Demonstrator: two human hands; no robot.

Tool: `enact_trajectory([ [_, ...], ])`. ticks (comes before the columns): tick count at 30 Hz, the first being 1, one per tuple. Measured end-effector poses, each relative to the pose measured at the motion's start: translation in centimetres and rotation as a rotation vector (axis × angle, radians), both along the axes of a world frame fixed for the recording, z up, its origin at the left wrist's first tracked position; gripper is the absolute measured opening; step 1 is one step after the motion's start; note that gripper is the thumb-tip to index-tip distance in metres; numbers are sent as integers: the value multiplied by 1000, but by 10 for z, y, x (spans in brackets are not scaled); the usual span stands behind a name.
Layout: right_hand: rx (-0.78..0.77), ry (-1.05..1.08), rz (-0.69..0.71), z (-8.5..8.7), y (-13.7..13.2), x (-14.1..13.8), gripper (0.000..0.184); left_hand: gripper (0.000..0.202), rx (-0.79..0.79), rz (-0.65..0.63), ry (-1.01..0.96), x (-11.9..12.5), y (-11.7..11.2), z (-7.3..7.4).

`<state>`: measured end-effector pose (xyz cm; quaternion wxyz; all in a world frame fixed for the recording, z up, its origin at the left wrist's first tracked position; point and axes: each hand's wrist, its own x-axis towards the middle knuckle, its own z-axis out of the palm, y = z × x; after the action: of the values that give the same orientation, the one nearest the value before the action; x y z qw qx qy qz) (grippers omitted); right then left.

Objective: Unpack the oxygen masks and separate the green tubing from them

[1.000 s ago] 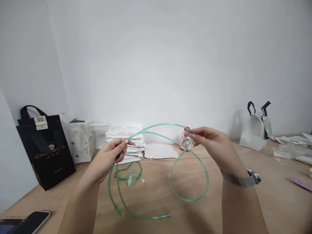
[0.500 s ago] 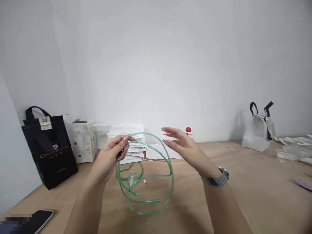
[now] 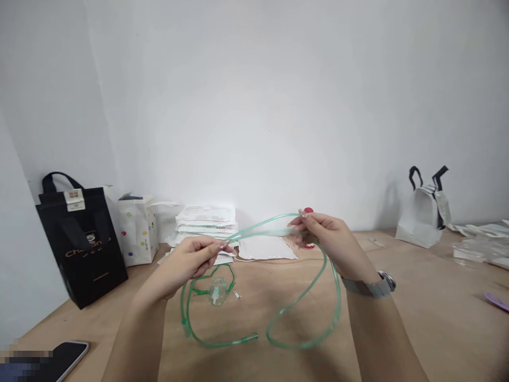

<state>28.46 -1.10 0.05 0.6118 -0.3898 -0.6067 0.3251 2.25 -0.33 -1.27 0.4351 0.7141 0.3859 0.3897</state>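
My left hand is closed, pinching a length of clear green tubing above the wooden table. My right hand pinches the same tubing farther along, at about the same height, with a metal watch on its wrist. The tubing runs stretched between my hands, and its loops hang down to the tabletop, one end connector lying near the front. A small clear mask with a green strap lies on the table below my left hand.
A black paper bag and a white dotted bag stand at the back left. A stack of white packets and a flat white pouch lie behind my hands. A phone is at front left; a white bag and packaging at right.
My right hand, open half a second ago, has moved right and closed on the tubing. The coil has been drawn out into wider loops. My left hand dropped slightly.
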Motion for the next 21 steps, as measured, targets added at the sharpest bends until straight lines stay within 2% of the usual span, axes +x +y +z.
enact_trajectory([
  [3,155,112,-252,0,2,3,36,39,-27,-44,34,4,1,-1],
  [7,285,352,-445,-1,9,21,37,39,10,-52,48,0,3,-2],
  [10,361,533,-627,-5,16,36,33,31,29,-61,65,-2,6,-5],
  [12,387,542,-718,-9,21,43,30,25,38,-79,84,-1,8,-7],
  [14,375,371,-781,-11,23,46,26,25,32,-89,78,1,11,-9],
  [16,332,60,-887,-12,23,45,21,27,18,-77,48,3,12,-9],
  [18,280,-224,-952,-9,18,39,25,28,13,-57,20,4,12,-8],
  [19,254,-312,-910,-7,15,34,27,28,9,-55,9,5,11,-8],
  [20,229,-364,-804,-5,10,27,28,28,1,-61,-1,6,9,-7],
  [21,208,-393,-635,-3,5,19,28,28,-8,-73,-7,7,7,-7],
])
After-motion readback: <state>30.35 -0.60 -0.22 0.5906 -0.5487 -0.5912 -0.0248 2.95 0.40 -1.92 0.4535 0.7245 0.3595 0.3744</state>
